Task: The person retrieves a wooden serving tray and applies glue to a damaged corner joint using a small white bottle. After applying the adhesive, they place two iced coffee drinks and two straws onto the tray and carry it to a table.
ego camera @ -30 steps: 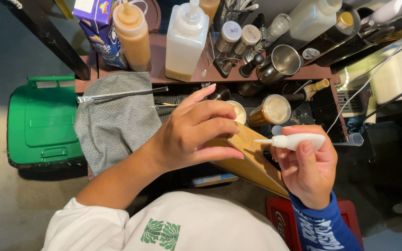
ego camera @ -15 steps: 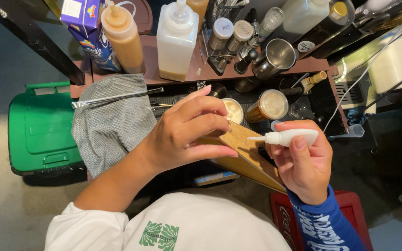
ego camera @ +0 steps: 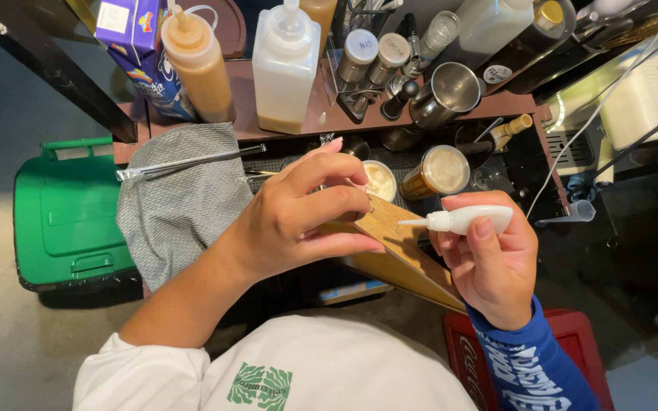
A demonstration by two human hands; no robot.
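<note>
Left hand (ego camera: 298,221) pinching top end of wooden piece (ego camera: 401,255), fingers curled round it, piece tilted at frame centre, above counter (ego camera: 512,164). Right hand (ego camera: 489,262) at 3 o'clock, closed round small white squeeze bottle (ego camera: 466,219), nozzle aimed 9 o'clock at wood. I'd brace wood firm, squeeze gently, keep nozzle close to surface.

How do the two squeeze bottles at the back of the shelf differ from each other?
The left squeeze bottle is slimmer and filled nearly to its neck with orange-brown sauce. The clear squeeze bottle beside it is wider and squarer, and holds only a shallow tan layer at its bottom. Both stand upright on the brown shelf, each with a nozzle cap, and neither hand touches them.
</note>
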